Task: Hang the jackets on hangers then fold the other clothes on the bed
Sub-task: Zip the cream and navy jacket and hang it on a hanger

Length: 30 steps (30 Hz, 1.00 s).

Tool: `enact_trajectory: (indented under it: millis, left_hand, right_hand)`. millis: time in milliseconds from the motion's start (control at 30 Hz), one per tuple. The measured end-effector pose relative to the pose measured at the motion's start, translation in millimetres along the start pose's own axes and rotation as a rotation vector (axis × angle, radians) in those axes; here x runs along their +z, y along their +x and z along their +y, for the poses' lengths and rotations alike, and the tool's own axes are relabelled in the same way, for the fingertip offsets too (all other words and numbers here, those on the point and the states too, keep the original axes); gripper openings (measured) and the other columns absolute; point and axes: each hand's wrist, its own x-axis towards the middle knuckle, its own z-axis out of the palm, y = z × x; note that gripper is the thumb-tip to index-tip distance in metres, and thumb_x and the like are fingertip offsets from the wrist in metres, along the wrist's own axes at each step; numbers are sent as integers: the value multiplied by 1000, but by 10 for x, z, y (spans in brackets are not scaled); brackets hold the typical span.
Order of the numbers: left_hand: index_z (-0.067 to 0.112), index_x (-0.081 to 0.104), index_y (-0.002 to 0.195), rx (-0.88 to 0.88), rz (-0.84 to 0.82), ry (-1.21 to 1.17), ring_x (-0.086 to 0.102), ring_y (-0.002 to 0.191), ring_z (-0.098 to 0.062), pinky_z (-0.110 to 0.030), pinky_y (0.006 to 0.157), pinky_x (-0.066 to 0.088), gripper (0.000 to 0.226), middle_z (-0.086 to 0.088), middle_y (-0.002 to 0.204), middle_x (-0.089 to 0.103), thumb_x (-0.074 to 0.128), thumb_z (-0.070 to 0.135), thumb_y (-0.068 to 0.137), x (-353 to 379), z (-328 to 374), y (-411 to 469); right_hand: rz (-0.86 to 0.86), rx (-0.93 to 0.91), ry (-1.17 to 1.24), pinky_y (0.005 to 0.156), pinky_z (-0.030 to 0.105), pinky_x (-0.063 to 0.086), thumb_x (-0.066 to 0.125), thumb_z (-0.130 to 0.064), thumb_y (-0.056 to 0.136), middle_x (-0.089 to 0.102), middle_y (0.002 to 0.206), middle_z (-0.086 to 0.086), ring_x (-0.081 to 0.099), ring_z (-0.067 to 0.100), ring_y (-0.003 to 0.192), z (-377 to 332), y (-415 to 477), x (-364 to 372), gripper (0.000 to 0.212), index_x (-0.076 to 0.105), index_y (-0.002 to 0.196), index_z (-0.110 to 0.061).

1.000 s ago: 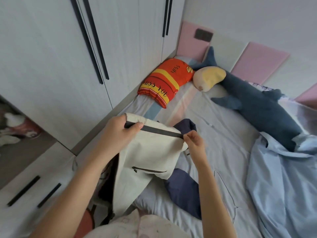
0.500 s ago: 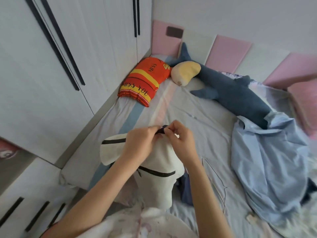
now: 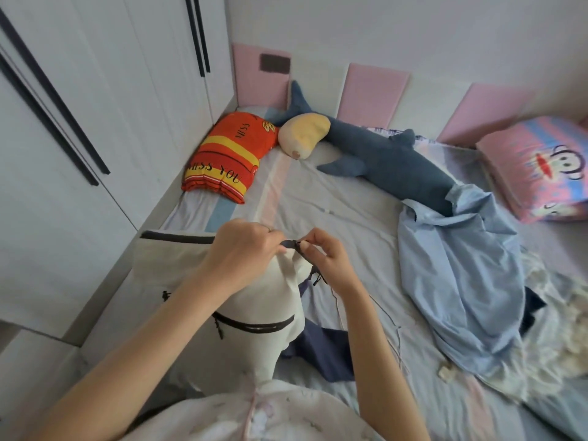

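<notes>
Both forearms reach forward from the lower edge of the view and meet above the bed [image 3: 334, 198]. The left hand [image 3: 245, 249] is knuckles-up, its fingers curled tightly into a bunch of the white jacket [image 3: 264, 300], gripping the cloth at its highest point. The right hand [image 3: 324, 259] sits just beside it, nearly touching, wrist bent downward, with thumb and forefinger pinched together on the dark zip edge [image 3: 291, 244] that sticks out between the two hands; its other fingers are loosely folded.

The jacket hangs from this double grip and drapes down under the left wrist and forearm, a black pocket zip running across it below that hand. Navy cloth [image 3: 321, 351] lies on the sheet under the right forearm. A light-blue shirt [image 3: 458, 281] lies crumpled to the right of the right hand, well apart from it. Beyond both hands lie an orange pillow [image 3: 229, 157] and a shark plush [image 3: 391, 157]. A wardrobe [image 3: 95, 90] stands to the left of the left hand.
</notes>
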Motion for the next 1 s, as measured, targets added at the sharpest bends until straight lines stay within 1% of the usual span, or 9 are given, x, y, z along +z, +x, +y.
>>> enact_trajectory:
  millis: [200, 300, 400, 467, 667, 800, 867, 933, 1000]
  left_hand:
    - [11, 65, 61, 82, 108, -5, 39, 36, -20, -21, 48, 18, 23, 2, 45, 50, 74, 27, 75, -134, 12, 52]
    - [13, 65, 63, 84, 149, -21, 45, 40, -19, -20, 49, 20, 32, 4, 48, 53, 53, 34, 84, -179, 8, 36]
    - [14, 68, 67, 108, 148, -27, 48, 41, -18, -20, 46, 26, 25, 5, 50, 55, 62, 32, 83, -199, 4, 11]
    - [14, 69, 67, 123, 152, -27, 48, 41, -17, -19, 47, 24, 21, 5, 49, 56, 70, 31, 80, -228, 10, 11]
    - [14, 71, 69, 142, 189, -34, 47, 40, -18, -19, 47, 23, 30, 4, 50, 58, 55, 35, 83, -344, -23, -34]
    - [14, 71, 71, 144, 191, -49, 48, 41, -18, -21, 42, 31, 31, 4, 52, 59, 55, 37, 85, -353, -37, -40]
    - [14, 70, 71, 148, 198, -67, 48, 42, -17, -22, 43, 31, 30, 4, 51, 57, 57, 36, 85, -349, -11, -3]
    - [13, 71, 75, 163, 223, -118, 53, 45, -17, -25, 42, 38, 29, 4, 55, 60, 57, 35, 86, -357, 42, 29]
    - [12, 74, 82, 180, 256, -198, 61, 53, -18, -29, 47, 47, 25, 3, 64, 67, 59, 32, 86, -403, 115, 54]
  right_hand:
    - [123, -7, -26, 71, 48, 48, 58, -34, 83, 60, 83, 0, 55, 24, 75, 150, -7, -186, 16, 59, 79, -19]
    - [177, 29, -22, 66, 32, 44, 59, -21, 88, 54, 78, 3, 51, 19, 71, 273, -35, -280, 18, 57, 84, -4]
    - [219, 64, -27, 61, 15, 41, 56, -6, 93, 53, 76, 10, 49, 14, 67, 405, -35, -367, 15, 55, 88, 8]
    - [247, 95, -36, 59, 13, 39, 56, -6, 93, 53, 74, 12, 48, 14, 67, 506, -18, -419, 15, 56, 87, 8]
    - [312, 206, -72, 51, 12, 36, 56, -9, 93, 54, 73, 13, 46, 17, 68, 832, 18, -557, 14, 59, 84, 2]
    - [377, 298, -31, 57, 26, 37, 57, -10, 92, 52, 68, 9, 44, 20, 65, 1018, 5, -581, 16, 57, 76, -7]
    - [360, 357, -1, 54, 25, 37, 56, -12, 92, 50, 66, 2, 43, 15, 61, 1027, 7, -565, 20, 54, 73, -12]
    - [350, 475, 157, 55, 21, 37, 53, -20, 93, 49, 71, 0, 42, 11, 61, 979, -13, -509, 21, 52, 73, -15]
    - [424, 730, 496, 67, 28, 43, 48, -40, 94, 52, 80, 3, 48, 14, 69, 984, -38, -445, 30, 50, 78, -15]
